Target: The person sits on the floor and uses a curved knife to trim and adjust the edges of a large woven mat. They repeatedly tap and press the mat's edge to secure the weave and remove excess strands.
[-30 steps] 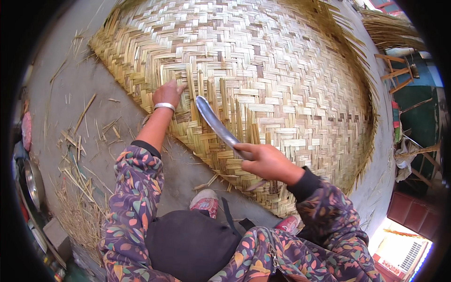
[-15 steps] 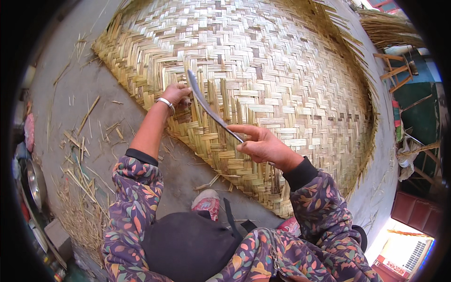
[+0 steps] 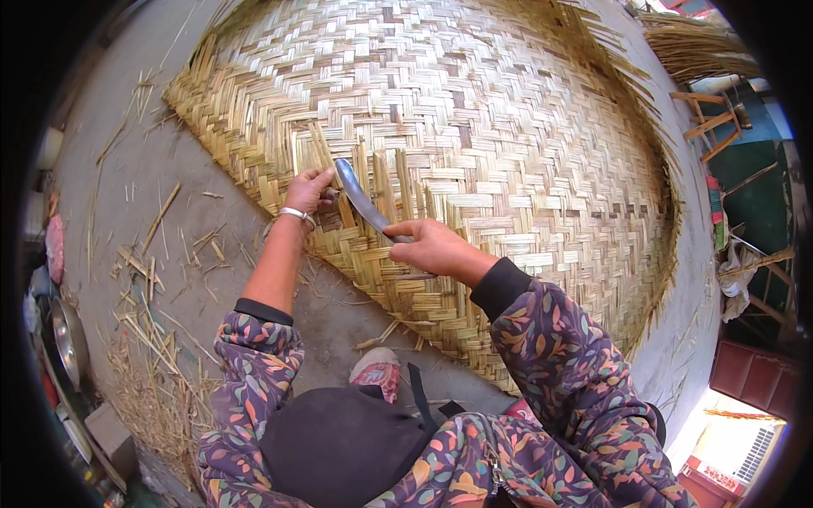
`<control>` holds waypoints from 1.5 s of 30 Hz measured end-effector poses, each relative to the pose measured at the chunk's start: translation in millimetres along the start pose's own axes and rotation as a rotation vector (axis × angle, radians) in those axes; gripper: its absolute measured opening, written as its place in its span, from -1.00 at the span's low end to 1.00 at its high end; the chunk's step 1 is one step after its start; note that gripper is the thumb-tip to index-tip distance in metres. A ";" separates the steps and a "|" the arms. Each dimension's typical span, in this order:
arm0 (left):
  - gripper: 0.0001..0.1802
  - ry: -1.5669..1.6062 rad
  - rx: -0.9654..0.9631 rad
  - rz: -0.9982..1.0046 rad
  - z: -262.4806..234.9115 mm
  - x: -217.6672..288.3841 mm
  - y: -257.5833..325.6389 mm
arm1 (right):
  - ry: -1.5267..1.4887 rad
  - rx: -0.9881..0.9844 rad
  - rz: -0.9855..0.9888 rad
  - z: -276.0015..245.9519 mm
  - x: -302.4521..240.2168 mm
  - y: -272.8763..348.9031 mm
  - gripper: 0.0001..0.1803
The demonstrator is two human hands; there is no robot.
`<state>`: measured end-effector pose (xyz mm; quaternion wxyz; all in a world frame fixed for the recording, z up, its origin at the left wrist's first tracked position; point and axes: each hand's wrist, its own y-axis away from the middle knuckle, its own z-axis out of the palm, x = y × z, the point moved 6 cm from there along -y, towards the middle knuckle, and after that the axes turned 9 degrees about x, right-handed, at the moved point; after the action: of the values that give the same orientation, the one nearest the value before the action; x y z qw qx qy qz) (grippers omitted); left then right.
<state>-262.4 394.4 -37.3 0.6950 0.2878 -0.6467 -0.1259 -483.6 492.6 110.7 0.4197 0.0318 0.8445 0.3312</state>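
Observation:
A large woven reed mat (image 3: 525,178) lies on the floor in front of me, with several loose strip ends standing up near its close left edge. My left hand (image 3: 306,191), a silver bangle at its wrist, is closed at this edge with thumb and fingers pinching a reed strip (image 3: 319,144). My right hand (image 3: 436,251) grips a curved knife (image 3: 360,199). The blade points up and left, its tip close beside my left fingertips and over the raised strips. Most of the handle is hidden inside my right hand.
Cut straw and reed scraps (image 3: 157,339) litter the grey floor on the left, near a metal basin (image 3: 69,339). A reed bundle (image 3: 699,46) and a wooden stool (image 3: 710,123) stand at the far right. My shoe (image 3: 377,372) is beside the mat's near edge.
My right hand has moved left with the knife, bringing the blade lower and closer to my left hand. My left hand has shifted slightly down and left; a strip now leans above its fingers.

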 end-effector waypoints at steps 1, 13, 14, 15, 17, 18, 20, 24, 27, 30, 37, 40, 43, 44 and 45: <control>-0.75 0.019 0.001 -0.022 1.1 0.2 0.6 | 0.122 0.014 -0.021 -0.9 -2.3 -2.4 -0.42; -0.82 0.110 0.081 -0.244 9.1 12.3 21.1 | 0.361 0.247 -0.047 38.6 -8.7 -22.6 -0.65; -0.82 0.111 0.067 -0.299 9.4 9.9 23.3 | 0.356 0.252 -0.062 39.1 -8.0 -23.7 -0.65; -0.82 0.082 0.089 -0.315 8.6 8.9 23.5 | 0.351 0.257 -0.077 38.3 -8.1 -24.4 -0.64; -0.81 0.044 0.118 -0.342 11.7 7.7 18.5 | 0.368 0.261 -0.095 35.0 -9.1 -25.1 -0.63; -0.81 0.041 0.139 -0.342 14.8 8.4 13.1 | 0.383 0.261 -0.100 32.9 -10.1 -25.2 -0.63; -0.82 -0.083 0.201 -0.228 20.5 12.7 1.4 | 0.400 0.254 -0.112 30.3 -12.7 -24.8 -0.62; -0.63 -0.358 0.117 0.003 23.3 19.6 -4.8 | 0.454 0.250 -0.099 28.9 -10.4 -25.7 -0.63; -0.40 -0.766 0.164 0.317 14.2 32.1 9.0 | 0.471 0.251 -0.128 32.0 -8.3 -28.2 -0.65; -0.37 -0.999 0.260 0.461 10.1 34.2 26.6 | 0.475 0.299 -0.168 31.1 -9.9 -23.3 -0.66; -0.46 -1.150 0.289 0.507 18.2 24.7 27.6 | 0.477 0.076 -0.051 4.1 26.1 64.1 -0.51; -0.52 -1.081 0.297 0.508 13.2 23.8 22.1 | 0.069 0.018 0.055 -17.9 41.7 87.8 -0.38; -0.64 -0.844 0.248 0.467 14.8 23.3 15.1 | -0.327 0.023 0.126 -35.9 42.4 92.6 -0.38; -0.62 -0.693 0.220 0.493 19.6 24.9 14.4 | -0.400 0.035 0.071 -42.8 37.1 92.5 -0.38; -0.59 -0.556 0.186 0.489 23.9 25.5 13.3 | -0.463 0.045 0.020 -48.3 31.7 92.4 -0.37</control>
<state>-284.8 385.4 -8.8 0.4733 0.1418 -0.8689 0.0297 -560.0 549.3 163.7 0.5982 0.1248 0.7325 0.3001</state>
